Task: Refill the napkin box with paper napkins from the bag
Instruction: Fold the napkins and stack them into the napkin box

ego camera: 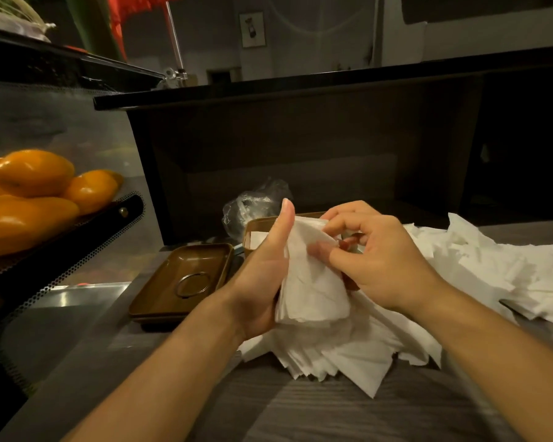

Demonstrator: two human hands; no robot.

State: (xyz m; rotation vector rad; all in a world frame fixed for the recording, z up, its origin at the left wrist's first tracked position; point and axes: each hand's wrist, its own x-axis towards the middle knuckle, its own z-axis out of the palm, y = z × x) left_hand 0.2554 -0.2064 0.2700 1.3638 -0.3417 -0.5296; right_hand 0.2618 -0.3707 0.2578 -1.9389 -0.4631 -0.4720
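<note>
napkin wad point(313, 282): centre, near side of the napkin box point(256, 231), light, soft, tears easily; take it by the folded edge | left hand point(265, 275) cupped round it, thumb up | right hand point(374, 256) pinching its top | loose napkins point(479, 266) right; lid point(182, 279) left; plastic bag point(256, 202) beyond

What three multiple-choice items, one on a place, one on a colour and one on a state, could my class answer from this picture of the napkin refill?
1. Where does the lid lie?
A. left of the napkin box
B. on the loose napkins
C. on the fruit

2. What colour is the fruit?
A. green
B. orange
C. purple

3. What is the left hand doing?
A. resting flat on the table
B. holding a napkin stack
C. gripping the plastic bag

Answers: 1 A, the lid lies upturned beside the box; 2 B, the fruit is plainly orange; 3 B, its fingers wrap the stack while the right hand pinches its top.
</note>
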